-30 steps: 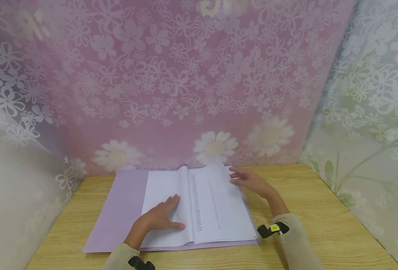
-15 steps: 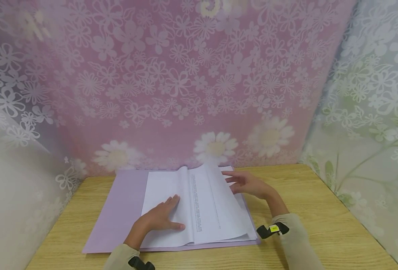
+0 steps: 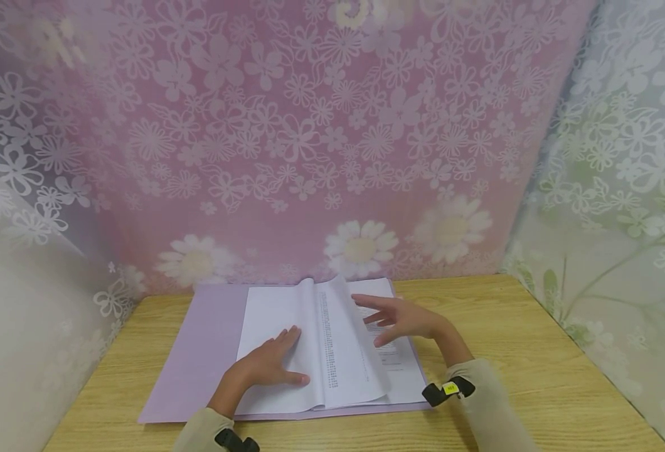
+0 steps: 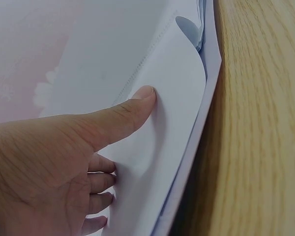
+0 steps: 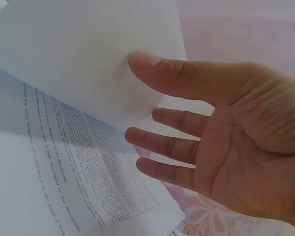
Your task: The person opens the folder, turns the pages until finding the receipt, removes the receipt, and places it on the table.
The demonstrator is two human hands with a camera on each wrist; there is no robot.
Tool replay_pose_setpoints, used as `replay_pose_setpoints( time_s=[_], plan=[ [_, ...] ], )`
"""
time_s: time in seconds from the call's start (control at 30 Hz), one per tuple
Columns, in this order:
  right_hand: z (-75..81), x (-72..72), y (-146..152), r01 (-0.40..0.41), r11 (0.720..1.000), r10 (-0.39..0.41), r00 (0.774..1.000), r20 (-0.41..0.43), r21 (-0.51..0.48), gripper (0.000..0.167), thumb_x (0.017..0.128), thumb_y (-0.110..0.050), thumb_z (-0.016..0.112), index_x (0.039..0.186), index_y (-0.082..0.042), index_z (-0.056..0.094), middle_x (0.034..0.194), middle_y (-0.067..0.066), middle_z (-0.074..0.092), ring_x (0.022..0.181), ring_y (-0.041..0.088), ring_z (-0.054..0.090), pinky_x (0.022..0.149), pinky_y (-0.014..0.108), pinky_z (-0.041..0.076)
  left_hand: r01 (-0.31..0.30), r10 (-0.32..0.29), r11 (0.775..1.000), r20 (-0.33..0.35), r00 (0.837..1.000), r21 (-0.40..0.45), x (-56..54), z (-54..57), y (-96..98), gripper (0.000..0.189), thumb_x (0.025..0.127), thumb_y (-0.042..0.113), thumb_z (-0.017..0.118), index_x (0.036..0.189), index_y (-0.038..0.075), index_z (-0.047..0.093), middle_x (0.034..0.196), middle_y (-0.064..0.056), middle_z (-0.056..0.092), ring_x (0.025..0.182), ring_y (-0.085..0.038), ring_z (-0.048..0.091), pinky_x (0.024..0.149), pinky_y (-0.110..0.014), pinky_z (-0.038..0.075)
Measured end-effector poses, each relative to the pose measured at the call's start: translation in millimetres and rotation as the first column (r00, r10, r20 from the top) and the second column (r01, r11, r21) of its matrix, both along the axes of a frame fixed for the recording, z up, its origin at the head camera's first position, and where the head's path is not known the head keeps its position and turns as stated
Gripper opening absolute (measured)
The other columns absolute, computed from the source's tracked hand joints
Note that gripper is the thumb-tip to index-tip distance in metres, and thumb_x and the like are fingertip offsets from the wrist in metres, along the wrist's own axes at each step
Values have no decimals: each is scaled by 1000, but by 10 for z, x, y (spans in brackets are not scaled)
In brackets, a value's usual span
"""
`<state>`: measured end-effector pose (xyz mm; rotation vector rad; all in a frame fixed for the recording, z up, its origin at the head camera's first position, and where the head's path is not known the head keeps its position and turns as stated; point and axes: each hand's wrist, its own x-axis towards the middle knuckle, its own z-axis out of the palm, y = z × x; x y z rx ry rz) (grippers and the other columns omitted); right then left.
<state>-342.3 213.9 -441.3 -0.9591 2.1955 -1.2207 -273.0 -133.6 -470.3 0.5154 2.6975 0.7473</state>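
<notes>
A lilac folder [image 3: 194,358] lies spread on the table, holding a stack of white sheets. My left hand [image 3: 267,364] rests with spread fingers on the turned left-hand sheets [image 3: 265,303], which curl up along the spine; the left wrist view shows the thumb pressing that curled paper [image 4: 174,83]. On the other side, one page [image 3: 344,358] with a column of small print is raised and bowed leftward. My right hand [image 3: 406,316], fingers loosely extended, is against the back of this page [image 5: 83,59]. Below it, a densely printed sheet [image 5: 88,167] shows.
The wooden table [image 3: 513,351] extends around the folder on both sides. Flower-patterned cloth [image 3: 332,157] hangs directly behind the table and along its left and right sides. A dark strap with a yellow label [image 3: 450,389] sits on the right wrist.
My right hand has moved left, swinging the raised page toward the spine and uncovering the printed sheet beneath. The left hand has stayed in place.
</notes>
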Motion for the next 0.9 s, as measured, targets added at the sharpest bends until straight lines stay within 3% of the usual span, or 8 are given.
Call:
replay_pose_setpoints(
  time_s=[0.17,0.47,0.77,0.9],
  plan=[
    [12,30,-83,-36,999,37,999,-36,24,98,86,-26,83,164,-29,23,172,-1,18,145,40,45,116,62,39,7,-7,1000,-2,1000,9,2,0,2,112,80,54,82,162,3,24,169,-17,24,157,-36,24,126,-57,24],
    [11,67,-232,-79,996,82,994,-73,37,101,84,-26,85,164,-23,23,172,8,15,149,43,37,116,65,37,13,-13,1000,-8,1000,-1,10,7,-2,111,81,53,82,161,3,25,169,-17,25,156,-37,24,125,-57,26],
    [-38,135,-366,-51,991,66,991,-120,124,100,85,-30,85,164,-20,24,172,11,12,153,44,27,117,63,36,3,-3,1000,-19,1000,-13,-2,-11,0,110,80,51,84,161,3,26,167,-18,27,154,-40,28,123,-59,28],
    [-83,156,-405,-21,984,46,989,-138,175,96,85,-33,84,163,-19,28,172,11,15,156,40,21,117,62,38,39,-38,999,-52,998,8,-11,-27,-8,109,80,46,85,160,0,26,165,-22,30,154,-42,27,124,-60,26]
  ],
)
